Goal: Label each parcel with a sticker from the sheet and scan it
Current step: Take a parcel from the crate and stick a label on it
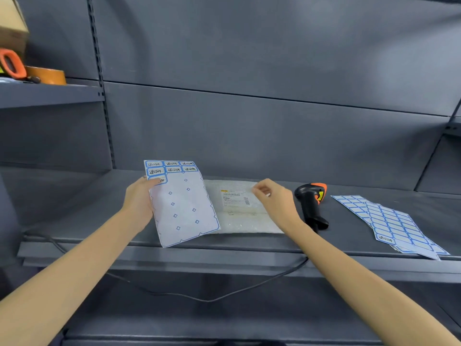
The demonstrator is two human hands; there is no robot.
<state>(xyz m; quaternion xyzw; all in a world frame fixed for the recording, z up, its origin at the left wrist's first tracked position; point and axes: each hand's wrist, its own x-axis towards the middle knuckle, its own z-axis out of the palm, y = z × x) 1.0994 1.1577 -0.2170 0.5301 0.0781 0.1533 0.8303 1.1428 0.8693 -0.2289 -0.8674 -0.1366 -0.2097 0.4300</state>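
Observation:
A bubble-wrap parcel [239,221] with a white shipping label lies flat on the grey shelf [99,208]. My left hand [141,198] holds a mostly used sticker sheet [182,203] by its left edge, lifted and tilted beside the parcel; several blue-framed stickers are left along its top. My right hand [273,198] hovers over the parcel's right part with fingers curled and thumb meeting fingertips; whether a sticker sits between them I cannot tell. A black and orange barcode scanner [311,203] lies just right of that hand.
Spare sheets of blue-framed stickers [391,223] lie fanned at the shelf's right front. The scanner's cable [207,299] hangs below the shelf edge. On an upper left shelf sit an orange tape dispenser [11,63], a tape roll [47,74] and a cardboard box [12,23].

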